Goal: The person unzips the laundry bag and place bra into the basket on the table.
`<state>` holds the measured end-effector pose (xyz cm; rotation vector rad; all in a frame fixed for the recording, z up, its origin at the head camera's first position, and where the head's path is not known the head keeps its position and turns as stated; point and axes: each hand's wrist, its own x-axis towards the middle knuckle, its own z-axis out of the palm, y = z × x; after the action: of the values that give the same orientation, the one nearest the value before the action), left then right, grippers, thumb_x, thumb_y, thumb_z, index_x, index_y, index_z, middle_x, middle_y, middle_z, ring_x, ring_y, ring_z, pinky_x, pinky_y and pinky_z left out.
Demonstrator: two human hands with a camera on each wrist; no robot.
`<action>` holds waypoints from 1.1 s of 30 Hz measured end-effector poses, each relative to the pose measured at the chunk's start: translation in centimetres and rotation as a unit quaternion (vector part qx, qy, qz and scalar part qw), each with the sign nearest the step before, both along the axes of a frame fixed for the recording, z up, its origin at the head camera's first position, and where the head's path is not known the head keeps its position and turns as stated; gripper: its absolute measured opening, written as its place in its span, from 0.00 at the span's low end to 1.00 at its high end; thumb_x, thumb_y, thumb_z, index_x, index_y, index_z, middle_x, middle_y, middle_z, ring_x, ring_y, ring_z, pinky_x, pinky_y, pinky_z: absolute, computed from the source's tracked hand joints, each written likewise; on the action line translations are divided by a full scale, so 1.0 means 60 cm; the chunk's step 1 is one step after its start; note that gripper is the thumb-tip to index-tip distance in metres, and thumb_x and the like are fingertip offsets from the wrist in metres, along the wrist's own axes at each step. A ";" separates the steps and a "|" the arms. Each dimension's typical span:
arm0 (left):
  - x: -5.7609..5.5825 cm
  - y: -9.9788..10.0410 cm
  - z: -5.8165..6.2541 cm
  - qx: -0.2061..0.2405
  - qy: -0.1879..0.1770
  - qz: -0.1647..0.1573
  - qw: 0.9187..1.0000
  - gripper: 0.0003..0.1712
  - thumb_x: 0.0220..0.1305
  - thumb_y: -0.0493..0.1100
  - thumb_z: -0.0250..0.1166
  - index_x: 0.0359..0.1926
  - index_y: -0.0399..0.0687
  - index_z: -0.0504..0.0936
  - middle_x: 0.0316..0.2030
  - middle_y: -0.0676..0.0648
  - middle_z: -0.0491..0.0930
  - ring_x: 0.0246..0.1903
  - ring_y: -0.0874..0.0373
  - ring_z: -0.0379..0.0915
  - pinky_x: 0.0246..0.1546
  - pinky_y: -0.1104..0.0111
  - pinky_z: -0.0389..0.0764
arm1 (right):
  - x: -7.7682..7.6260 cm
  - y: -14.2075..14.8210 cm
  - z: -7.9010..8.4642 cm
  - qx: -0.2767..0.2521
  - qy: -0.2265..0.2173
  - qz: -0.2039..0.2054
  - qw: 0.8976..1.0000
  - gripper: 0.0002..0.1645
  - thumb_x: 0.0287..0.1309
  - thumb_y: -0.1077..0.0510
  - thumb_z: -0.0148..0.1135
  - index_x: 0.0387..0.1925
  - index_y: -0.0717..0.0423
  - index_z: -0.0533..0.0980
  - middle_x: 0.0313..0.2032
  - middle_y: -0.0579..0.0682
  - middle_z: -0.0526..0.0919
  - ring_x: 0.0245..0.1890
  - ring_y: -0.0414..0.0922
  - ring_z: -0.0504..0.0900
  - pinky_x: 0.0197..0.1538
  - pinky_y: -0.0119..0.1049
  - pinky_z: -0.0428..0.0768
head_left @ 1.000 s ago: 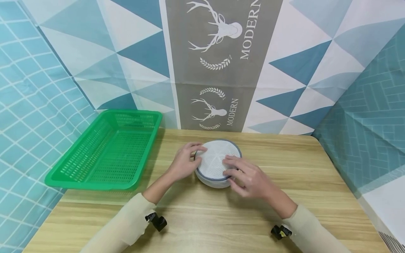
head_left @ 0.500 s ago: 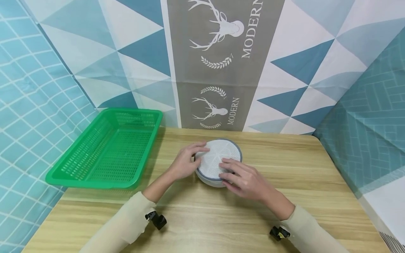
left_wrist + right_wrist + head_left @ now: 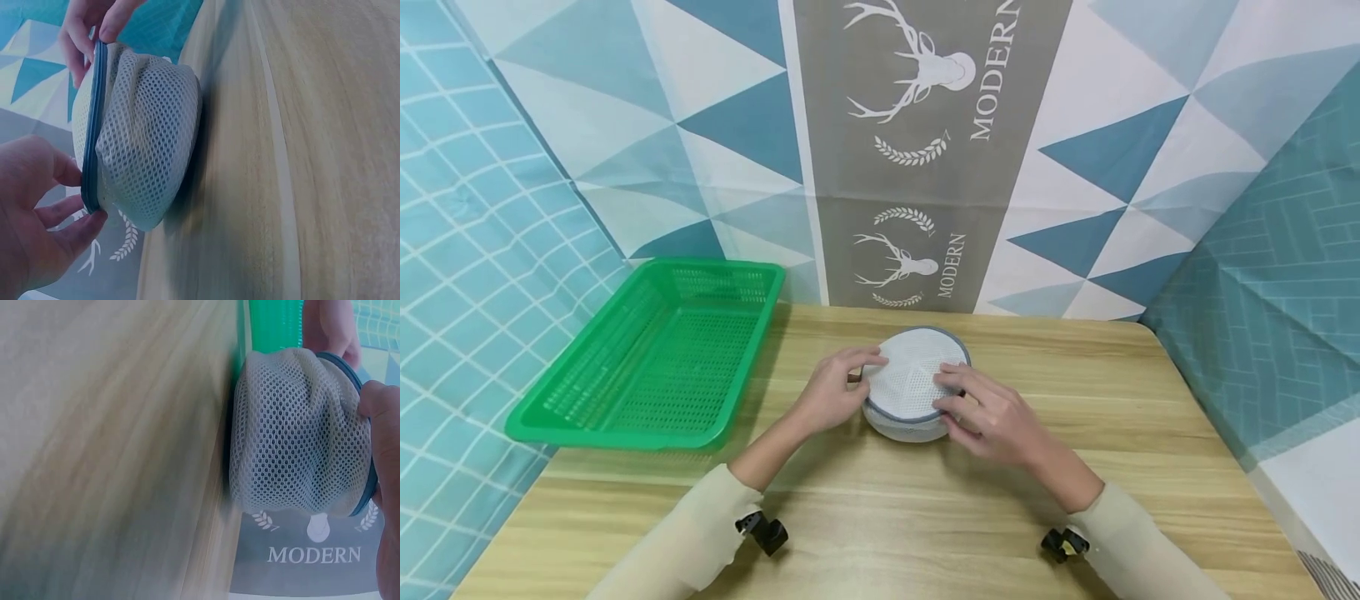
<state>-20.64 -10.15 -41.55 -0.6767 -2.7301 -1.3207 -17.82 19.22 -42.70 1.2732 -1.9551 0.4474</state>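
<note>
A round white mesh laundry bag [image 3: 913,375] with a blue-grey rim stands upright on the wooden table. Its mesh side shows slack folds in the left wrist view, where the rim [image 3: 94,125] looks like a dark band. At the left side of this rim, my left hand [image 3: 835,390] grips with thumb and fingers. From the right, my right hand [image 3: 992,417] lays its fingers over the top and holds the edge, its thumb [image 3: 375,400] on the rim in the right wrist view. Part of the bag's right edge is hidden behind the right fingers.
A green perforated plastic basket [image 3: 685,367] stands at the table's left. Behind the wooden table [image 3: 880,517] rises a patterned wall covering [image 3: 752,150] with triangles and deer prints. Black wrist cameras sit on both sleeves.
The right hand's fingers slid inward across the bag's top, then drew back toward its right edge. The top has shifted slightly left and away; the left hand stays at the left rim.
</note>
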 end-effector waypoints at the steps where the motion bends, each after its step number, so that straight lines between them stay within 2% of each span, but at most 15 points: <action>1: 0.001 -0.002 0.000 0.003 -0.004 0.000 1.000 0.27 0.68 0.26 0.63 0.65 0.40 0.89 0.76 0.35 0.81 0.78 0.35 0.76 0.70 0.49 0.88 | -0.001 0.001 -0.001 0.000 -0.005 -0.002 1.000 0.12 0.76 0.56 0.63 0.41 0.55 0.90 0.54 0.59 0.94 0.57 0.60 0.94 0.60 0.53 0.94; 5: 0.001 -0.006 0.000 0.013 -0.018 -0.003 1.000 0.26 0.69 0.26 0.63 0.66 0.39 0.88 0.77 0.35 0.80 0.77 0.34 0.77 0.68 0.52 0.90 | -0.003 0.004 -0.001 0.003 -0.019 -0.007 1.000 0.10 0.74 0.57 0.65 0.41 0.55 0.89 0.54 0.59 0.93 0.58 0.60 0.94 0.61 0.54 0.93; 9: -0.005 -0.009 0.005 0.025 -0.017 -0.005 1.000 0.26 0.71 0.26 0.61 0.66 0.39 0.88 0.77 0.35 0.80 0.77 0.34 0.78 0.71 0.49 0.87 | -0.001 0.002 0.003 0.002 -0.011 -0.005 1.000 0.15 0.78 0.54 0.61 0.42 0.56 0.89 0.54 0.60 0.93 0.58 0.60 0.94 0.61 0.55 0.93; 13: -0.015 -0.014 0.007 0.031 0.017 -0.008 0.999 0.26 0.72 0.23 0.58 0.65 0.38 0.89 0.74 0.34 0.82 0.74 0.34 0.81 0.69 0.48 0.88 | 0.001 -0.008 0.011 -0.003 0.023 0.015 1.000 0.16 0.80 0.51 0.61 0.42 0.56 0.90 0.53 0.62 0.94 0.56 0.60 0.95 0.59 0.55 0.94; 18: -0.024 -0.019 0.004 0.004 0.061 -0.035 0.998 0.26 0.72 0.23 0.60 0.64 0.40 0.89 0.74 0.35 0.83 0.72 0.35 0.83 0.66 0.50 0.91 | 0.005 -0.021 0.014 0.022 0.058 0.030 0.998 0.15 0.80 0.51 0.63 0.44 0.54 0.90 0.53 0.60 0.95 0.55 0.58 0.95 0.59 0.52 0.94; 23: -0.024 -0.017 -0.003 0.003 0.047 -0.066 0.997 0.23 0.75 0.25 0.62 0.65 0.39 0.89 0.76 0.37 0.81 0.75 0.34 0.80 0.68 0.52 0.89 | 0.010 -0.022 0.005 0.049 0.055 0.016 0.997 0.19 0.84 0.49 0.58 0.43 0.52 0.91 0.54 0.58 0.95 0.56 0.56 0.94 0.61 0.51 0.94; 33: -0.021 -0.017 -0.008 0.011 0.033 -0.060 0.998 0.21 0.76 0.26 0.63 0.64 0.38 0.89 0.76 0.36 0.81 0.74 0.35 0.80 0.63 0.56 0.92 | 0.007 -0.020 -0.002 0.041 0.038 0.020 0.998 0.19 0.83 0.51 0.57 0.41 0.54 0.90 0.53 0.59 0.95 0.57 0.57 0.94 0.61 0.54 0.93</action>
<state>-21.91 -11.16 -42.05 -0.8787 -2.6566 -1.3225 -17.37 18.04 -42.81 1.3640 -1.9041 0.3371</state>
